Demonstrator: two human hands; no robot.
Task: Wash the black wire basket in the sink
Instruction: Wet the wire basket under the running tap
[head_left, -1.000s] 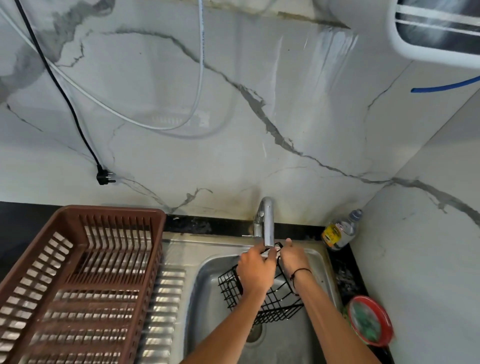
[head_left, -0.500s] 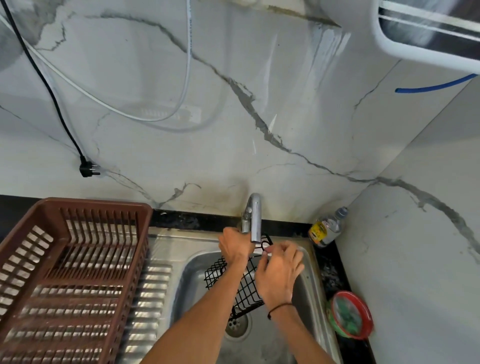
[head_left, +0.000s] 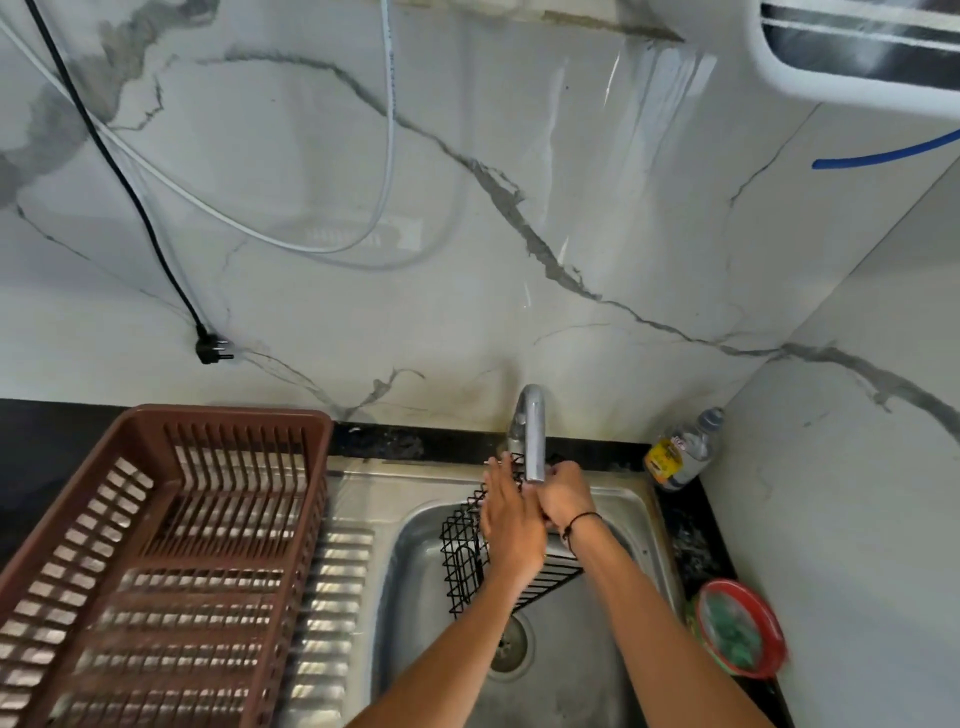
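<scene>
Both hands on black wire basket (head_left: 462, 566) under faucet (head_left: 532, 436): left hand (head_left: 511, 530) flat, right hand (head_left: 563, 499) gripping.

Home kitchen, steel sink (head_left: 415, 540), tap (head_left: 532, 431), dish rack (head_left: 156, 545)

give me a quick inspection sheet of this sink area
surface: steel sink, black counter
job's things: black wire basket held tilted in the sink under the tap
clutter: brown rack, bottle, red-rimmed dish
grippers: left hand flat on the basket; right hand grips its top
cables: black plug lead and white cables hanging; blue hose
surroundings: marble wall, white appliance
</scene>
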